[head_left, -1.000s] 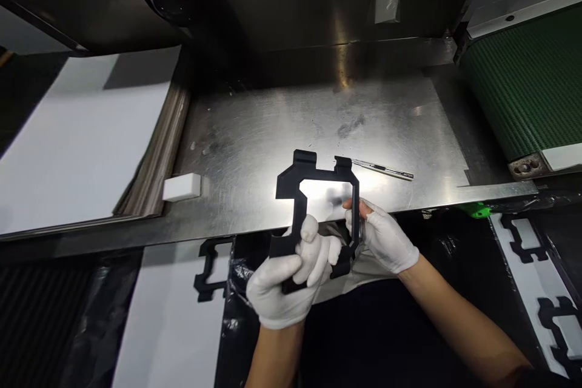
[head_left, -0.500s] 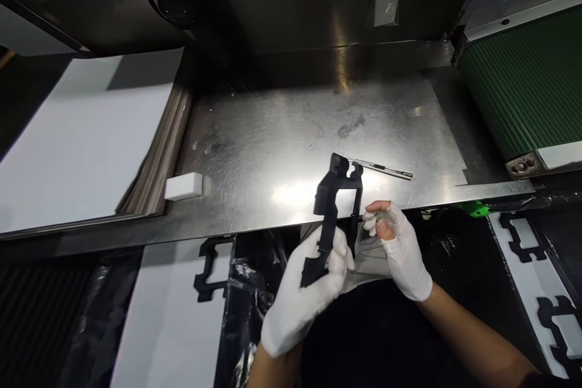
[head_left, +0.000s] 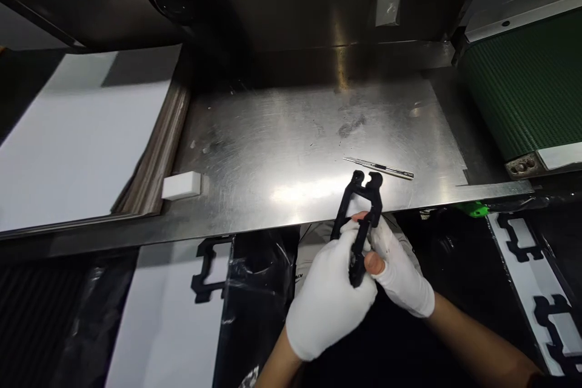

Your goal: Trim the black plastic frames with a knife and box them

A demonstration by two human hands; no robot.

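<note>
Black frame (head_left: 364, 233), head view: held above the near edge of the metal tabletop (head_left: 273, 145), slightly right of centre. Its long axis runs from near to far, leaning a little rightward at the far end. Two hooked tabs form that far end and point away from the person, toward the slim cutter (head_left: 379, 168); the near end lies among the gloved fingers. The frame is tilted, so that its two long bars appear as narrow strips with the opening between them.

The left hand (head_left: 331, 298) is closed on the near part of the frame. The right hand (head_left: 401, 276) is drawn narrow about the right bar: a bare fingertip shows within the opening, and the bare thumb lies just beside the near end. Whether it grips firmly cannot be told.

The cutter lies flat on the tabletop, its long axis running left to right. At left are a white block (head_left: 182, 185) and, beyond it, a stack of sheets (head_left: 86, 133); at far right, a green belt (head_left: 531, 79).
</note>
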